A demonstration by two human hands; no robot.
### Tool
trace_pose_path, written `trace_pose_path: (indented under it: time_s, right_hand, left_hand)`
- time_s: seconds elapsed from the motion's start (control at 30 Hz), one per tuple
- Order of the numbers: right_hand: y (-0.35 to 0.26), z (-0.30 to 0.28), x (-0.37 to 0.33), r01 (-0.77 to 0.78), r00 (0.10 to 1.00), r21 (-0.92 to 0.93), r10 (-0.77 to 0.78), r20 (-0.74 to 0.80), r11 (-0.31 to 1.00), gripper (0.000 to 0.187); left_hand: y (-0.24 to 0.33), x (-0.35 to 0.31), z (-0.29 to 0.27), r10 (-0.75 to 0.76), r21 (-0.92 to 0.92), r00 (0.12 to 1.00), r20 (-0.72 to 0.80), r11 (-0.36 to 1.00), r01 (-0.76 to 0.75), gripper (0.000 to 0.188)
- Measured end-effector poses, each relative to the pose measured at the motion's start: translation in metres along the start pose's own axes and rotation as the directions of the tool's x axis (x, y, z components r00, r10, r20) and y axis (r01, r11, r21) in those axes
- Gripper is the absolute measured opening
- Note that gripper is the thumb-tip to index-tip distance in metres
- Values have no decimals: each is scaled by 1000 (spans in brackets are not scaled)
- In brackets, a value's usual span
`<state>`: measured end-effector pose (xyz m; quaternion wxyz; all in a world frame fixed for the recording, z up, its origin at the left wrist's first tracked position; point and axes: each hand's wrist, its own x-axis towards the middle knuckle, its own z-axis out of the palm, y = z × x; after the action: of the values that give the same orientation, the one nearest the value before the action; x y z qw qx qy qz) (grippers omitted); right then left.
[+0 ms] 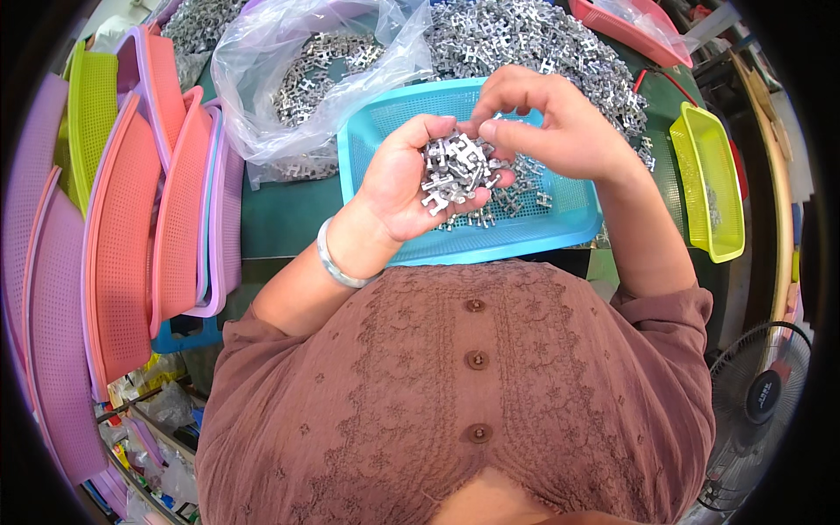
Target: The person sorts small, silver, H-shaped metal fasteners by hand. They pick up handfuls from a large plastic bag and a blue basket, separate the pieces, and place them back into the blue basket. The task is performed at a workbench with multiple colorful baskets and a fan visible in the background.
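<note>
My left hand [394,184], wearing a pale bangle, is cupped palm up around a heap of small silver H-shaped metal pieces [459,166]. Just above the fingers of that hand, my right hand [547,122] is bent with thumb and fingertips drawn together; whatever is between them, if anything, cannot be made out. Both hands are over a light-blue perforated plastic basket [385,109]. More of the same metal pieces [525,188] lie loose on the basket's floor, partly hidden by my hands.
A large pile of metal pieces [534,39] covers the far side of the green table [276,214]. Beside it lies an open clear plastic bag [245,96] holding more. Stacked colored baskets [122,254] stand at left. A yellow-green basket [704,184] and black fan [761,402] are at right.
</note>
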<state>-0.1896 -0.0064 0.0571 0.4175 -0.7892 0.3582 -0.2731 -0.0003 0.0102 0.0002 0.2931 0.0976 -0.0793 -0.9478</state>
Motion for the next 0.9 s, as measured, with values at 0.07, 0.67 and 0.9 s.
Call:
trace_pose_path:
  time_s: [0.07, 0.67, 0.9]
  right_hand:
    - [-2, 7, 2, 3, 999, 93, -6, 37, 996, 13]
    - [-3, 13, 6, -194, 981, 321, 187, 55, 927, 11]
    - [-6, 16, 8, -108, 994, 145, 106, 20, 983, 10]
  left_hand:
    - [0, 0, 0, -8, -10, 1000, 4, 1000, 8, 44]
    - [-1, 2, -3, 14, 10, 1000, -7, 1000, -13, 45]
    - [-3, -1, 12, 103, 102, 985, -136, 991, -90, 43]
